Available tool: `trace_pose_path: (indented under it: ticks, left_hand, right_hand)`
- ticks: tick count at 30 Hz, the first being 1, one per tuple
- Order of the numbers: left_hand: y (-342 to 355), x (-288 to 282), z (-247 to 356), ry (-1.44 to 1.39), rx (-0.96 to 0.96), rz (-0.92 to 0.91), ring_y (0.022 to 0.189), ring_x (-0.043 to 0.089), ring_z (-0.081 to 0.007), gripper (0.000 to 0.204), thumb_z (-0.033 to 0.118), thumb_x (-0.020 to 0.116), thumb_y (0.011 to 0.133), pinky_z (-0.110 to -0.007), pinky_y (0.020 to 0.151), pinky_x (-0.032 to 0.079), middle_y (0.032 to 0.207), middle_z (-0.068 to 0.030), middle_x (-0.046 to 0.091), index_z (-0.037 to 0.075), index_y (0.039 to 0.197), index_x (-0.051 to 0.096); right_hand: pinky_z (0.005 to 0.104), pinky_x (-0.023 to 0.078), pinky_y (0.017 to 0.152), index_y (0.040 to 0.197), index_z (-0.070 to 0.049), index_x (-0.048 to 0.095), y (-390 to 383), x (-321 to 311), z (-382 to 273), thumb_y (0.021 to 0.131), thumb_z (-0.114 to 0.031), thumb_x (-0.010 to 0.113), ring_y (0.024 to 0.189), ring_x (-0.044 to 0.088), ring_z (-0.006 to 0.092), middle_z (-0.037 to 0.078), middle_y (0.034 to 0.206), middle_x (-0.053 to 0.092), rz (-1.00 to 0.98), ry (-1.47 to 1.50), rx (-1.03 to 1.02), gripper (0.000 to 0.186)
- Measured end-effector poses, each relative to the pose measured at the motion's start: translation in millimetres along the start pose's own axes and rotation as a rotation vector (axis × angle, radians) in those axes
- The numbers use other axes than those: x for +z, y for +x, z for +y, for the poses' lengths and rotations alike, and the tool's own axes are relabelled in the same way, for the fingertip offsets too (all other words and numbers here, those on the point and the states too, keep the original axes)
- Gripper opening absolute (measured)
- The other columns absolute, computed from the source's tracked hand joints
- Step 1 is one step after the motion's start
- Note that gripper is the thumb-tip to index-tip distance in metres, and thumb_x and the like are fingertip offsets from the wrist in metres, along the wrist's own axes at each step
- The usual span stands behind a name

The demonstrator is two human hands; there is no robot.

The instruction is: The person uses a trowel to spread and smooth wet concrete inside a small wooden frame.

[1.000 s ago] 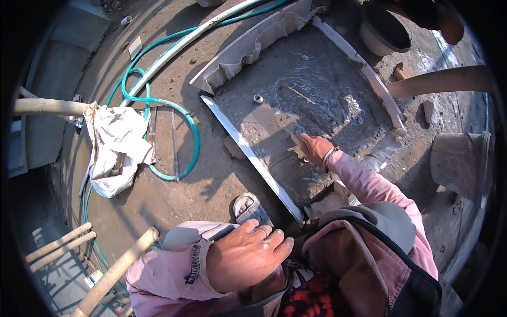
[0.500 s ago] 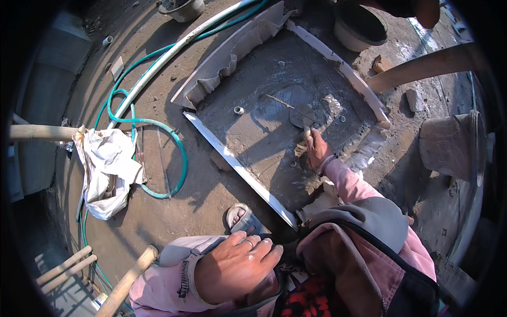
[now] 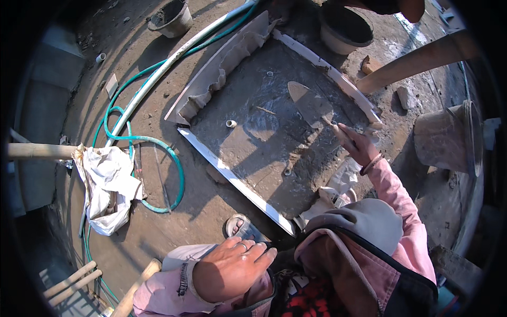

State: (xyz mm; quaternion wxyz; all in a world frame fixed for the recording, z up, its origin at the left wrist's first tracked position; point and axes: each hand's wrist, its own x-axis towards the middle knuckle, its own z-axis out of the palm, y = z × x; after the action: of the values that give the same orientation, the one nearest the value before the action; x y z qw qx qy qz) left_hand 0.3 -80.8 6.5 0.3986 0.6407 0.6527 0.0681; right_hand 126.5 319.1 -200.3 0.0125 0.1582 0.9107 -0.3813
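Gripped by its handle in my right hand [image 3: 360, 146], a trowel [image 3: 307, 103] has its pointed blade over wet grey mortar [image 3: 248, 153], inside a square frame of pale boards [image 3: 332, 71]. Crumpled sheeting [image 3: 206, 95] lines the back-left board and more lies at the near-right corner. Short white pipe stubs [image 3: 231, 123] stick up from the mortar. My left hand [image 3: 229, 270] rests at the lower middle, fingers loosely bent and apart, holding nothing visible. A sandalled foot [image 3: 236, 225] shows just beyond it.
Buckets stand at top left [image 3: 170, 24], top right [image 3: 343, 42] and right [image 3: 441, 140]. A green hose [image 3: 179, 185] and white pipe [image 3: 142, 92] lie left, near a white sack [image 3: 105, 195]. A wooden pole [image 3: 412, 58] crosses at upper right; bamboo poles [image 3: 74, 280] show at lower left.
My right hand and the trowel have moved rightward across the mortar, the blade lifting clear of where it was. The view has shifted slightly. My left hand stays resting.
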Motion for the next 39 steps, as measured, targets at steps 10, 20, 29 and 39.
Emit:
trace_pose_path:
  ticks: [10, 20, 29, 39]
  left_hand:
    - [13.8, -5.8, -4.0, -0.016, -0.118, -0.066, 0.111, 0.062, -0.0322, 0.039, 0.021, 0.054, 0.095, -0.042, 0.097, 0.045, 0.127, -0.0165, 0.061, 0.004, 0.130, 0.052]
    - [12.1, -7.2, -3.3, -0.053, -0.113, -0.149, 0.119, 0.057, -0.0323, 0.041, 0.021, 0.051, 0.096, -0.044, 0.101, 0.042, 0.129, -0.0172, 0.059, 0.005, 0.134, 0.049]
    - [15.3, -12.9, -7.1, -0.095, -0.113, -0.226, 0.123, 0.054, -0.0318, 0.045, 0.017, 0.048, 0.095, -0.045, 0.104, 0.040, 0.136, -0.0174, 0.053, 0.004, 0.138, 0.044]
    - [23.7, -16.6, -7.7, -0.109, -0.120, -0.161, 0.118, 0.057, -0.0340, 0.044, 0.024, 0.051, 0.098, -0.044, 0.100, 0.043, 0.134, -0.0158, 0.056, 0.005, 0.137, 0.046]
  right_hand:
    - [0.0448, 0.054, 0.081, 0.131, -0.015, 0.058, 128.8, 77.7, 8.1, 0.093, -0.028, 0.054, 0.093, 0.068, 0.0362, 0.017, 0.104, 0.070, -0.201, -0.376, -0.124, 0.040]
    - [0.0480, 0.052, 0.088, 0.128, -0.019, 0.060, 139.1, 18.9, 77.4, 0.099, -0.034, 0.045, 0.100, 0.066, 0.0384, 0.019, 0.109, 0.068, 0.076, -0.368, 0.085, 0.036]
    - [0.0485, 0.054, 0.082, 0.130, -0.021, 0.059, 146.3, 28.9, 31.4, 0.094, -0.028, 0.051, 0.094, 0.067, 0.0396, 0.022, 0.103, 0.068, -0.147, -0.545, 0.161, 0.038]
    - [0.0479, 0.054, 0.086, 0.124, -0.010, 0.062, 261.1, 52.4, 56.1, 0.095, -0.025, 0.048, 0.106, 0.065, 0.0399, 0.021, 0.114, 0.067, 0.014, -0.428, 0.277, 0.036]
